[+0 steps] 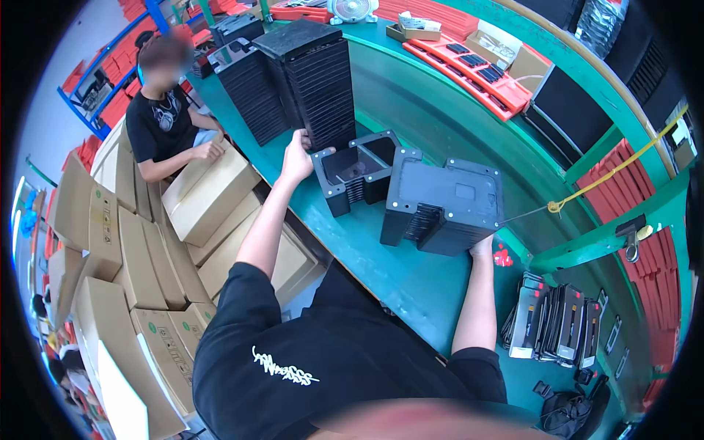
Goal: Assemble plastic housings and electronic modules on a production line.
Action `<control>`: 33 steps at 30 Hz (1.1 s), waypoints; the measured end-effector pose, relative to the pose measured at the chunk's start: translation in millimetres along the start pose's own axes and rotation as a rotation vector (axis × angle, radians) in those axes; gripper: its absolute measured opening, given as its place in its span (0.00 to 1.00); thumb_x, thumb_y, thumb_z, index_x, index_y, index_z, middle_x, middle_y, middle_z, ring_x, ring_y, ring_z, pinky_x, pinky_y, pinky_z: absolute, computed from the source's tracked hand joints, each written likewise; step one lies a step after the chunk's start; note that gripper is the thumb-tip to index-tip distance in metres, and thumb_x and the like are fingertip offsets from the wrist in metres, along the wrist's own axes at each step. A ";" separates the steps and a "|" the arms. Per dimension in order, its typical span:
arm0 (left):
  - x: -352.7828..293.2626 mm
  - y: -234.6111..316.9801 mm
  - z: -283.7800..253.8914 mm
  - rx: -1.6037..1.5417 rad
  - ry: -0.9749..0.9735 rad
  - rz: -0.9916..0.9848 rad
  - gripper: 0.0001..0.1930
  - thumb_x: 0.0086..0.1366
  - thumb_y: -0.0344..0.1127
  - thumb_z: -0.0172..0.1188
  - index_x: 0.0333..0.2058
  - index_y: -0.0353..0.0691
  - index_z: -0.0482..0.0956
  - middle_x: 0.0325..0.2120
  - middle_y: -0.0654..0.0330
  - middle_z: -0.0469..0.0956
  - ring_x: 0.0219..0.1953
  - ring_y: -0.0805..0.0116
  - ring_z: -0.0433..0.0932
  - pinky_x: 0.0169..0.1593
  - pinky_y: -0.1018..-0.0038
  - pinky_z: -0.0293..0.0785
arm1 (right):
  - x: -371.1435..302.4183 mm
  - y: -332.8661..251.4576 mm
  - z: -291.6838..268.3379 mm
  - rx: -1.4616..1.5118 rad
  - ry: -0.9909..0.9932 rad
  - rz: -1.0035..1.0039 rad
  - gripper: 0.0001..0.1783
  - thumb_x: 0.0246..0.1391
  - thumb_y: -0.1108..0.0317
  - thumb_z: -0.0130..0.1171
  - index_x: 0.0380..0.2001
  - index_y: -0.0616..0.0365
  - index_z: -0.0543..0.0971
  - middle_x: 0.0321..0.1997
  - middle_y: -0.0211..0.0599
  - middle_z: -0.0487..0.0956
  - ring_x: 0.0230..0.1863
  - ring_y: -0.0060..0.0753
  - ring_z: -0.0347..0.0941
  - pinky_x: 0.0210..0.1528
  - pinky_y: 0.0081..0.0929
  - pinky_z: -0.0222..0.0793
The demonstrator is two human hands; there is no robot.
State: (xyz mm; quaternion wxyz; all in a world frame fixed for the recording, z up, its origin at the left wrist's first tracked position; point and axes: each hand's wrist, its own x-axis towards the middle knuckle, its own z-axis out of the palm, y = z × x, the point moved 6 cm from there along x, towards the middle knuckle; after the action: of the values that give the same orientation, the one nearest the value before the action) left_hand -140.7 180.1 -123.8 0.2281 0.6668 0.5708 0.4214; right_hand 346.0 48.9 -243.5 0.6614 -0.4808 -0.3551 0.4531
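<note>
On the green bench in front of me stands a stack of black notched trays [446,187] with pale round dots at its corners. My right hand [482,248] is against its lower right corner, the fingers hidden behind the stack. Left of it is a lower stack of black trays [359,169] with an open, divided top. My left hand [297,160] is between that stack's left corner and the foot of a tall black tray stack [319,81]. Its thumb is stretched toward the open-topped stack, apart from the raised fingers, and I see nothing held in it.
Black bundled pieces [554,323] and a black bag [568,411] lie at the right. A yellow cord [609,180] crosses from the green frame. Cardboard boxes [158,257] crowd the left, where a co-worker [161,117] sits. Orange trays [469,73] line the bench's far side.
</note>
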 end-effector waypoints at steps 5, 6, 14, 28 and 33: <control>31.7 5.6 -7.8 -0.003 0.007 0.045 0.31 0.50 0.45 0.80 0.44 0.31 0.76 0.31 0.58 0.84 0.32 0.69 0.81 0.41 0.73 0.78 | 4.5 3.1 -0.8 0.064 0.009 0.057 0.29 0.69 0.53 0.48 0.64 0.63 0.70 0.60 0.40 0.76 0.57 0.36 0.74 0.59 0.35 0.71; 34.3 -0.1 -9.3 -0.013 -0.036 0.045 0.31 0.50 0.45 0.81 0.45 0.31 0.76 0.29 0.59 0.83 0.29 0.71 0.80 0.38 0.74 0.77 | 2.4 3.5 0.9 0.063 0.014 0.062 0.29 0.69 0.53 0.48 0.64 0.63 0.70 0.60 0.40 0.76 0.57 0.36 0.74 0.59 0.35 0.71; 15.2 -38.7 -34.8 -0.020 -0.163 0.113 0.31 0.49 0.45 0.80 0.45 0.32 0.77 0.29 0.60 0.83 0.28 0.76 0.78 0.36 0.76 0.75 | -3.7 -5.6 4.3 0.149 0.049 0.124 0.31 0.69 0.48 0.46 0.64 0.61 0.70 0.59 0.41 0.78 0.58 0.39 0.74 0.59 0.38 0.72; -65.5 24.4 -54.9 0.153 0.017 -0.060 0.31 0.50 0.43 0.79 0.46 0.30 0.76 0.28 0.57 0.85 0.27 0.72 0.82 0.33 0.74 0.78 | -5.0 -7.0 2.0 0.160 -0.001 0.066 0.32 0.68 0.46 0.47 0.63 0.60 0.70 0.60 0.41 0.77 0.59 0.39 0.74 0.60 0.39 0.71; -73.3 17.5 -62.0 0.117 0.147 -0.059 0.34 0.48 0.46 0.79 0.47 0.30 0.74 0.24 0.58 0.82 0.27 0.67 0.82 0.34 0.71 0.79 | -3.1 -5.8 2.7 0.146 -0.015 0.080 0.33 0.69 0.45 0.44 0.64 0.58 0.70 0.62 0.41 0.76 0.60 0.41 0.73 0.62 0.40 0.70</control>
State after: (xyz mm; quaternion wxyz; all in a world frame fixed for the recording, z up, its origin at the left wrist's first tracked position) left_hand -181.2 95.0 -98.6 0.1585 0.6290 0.6292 0.4281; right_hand 343.9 46.1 -237.3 0.6733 -0.4419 -0.3065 0.5074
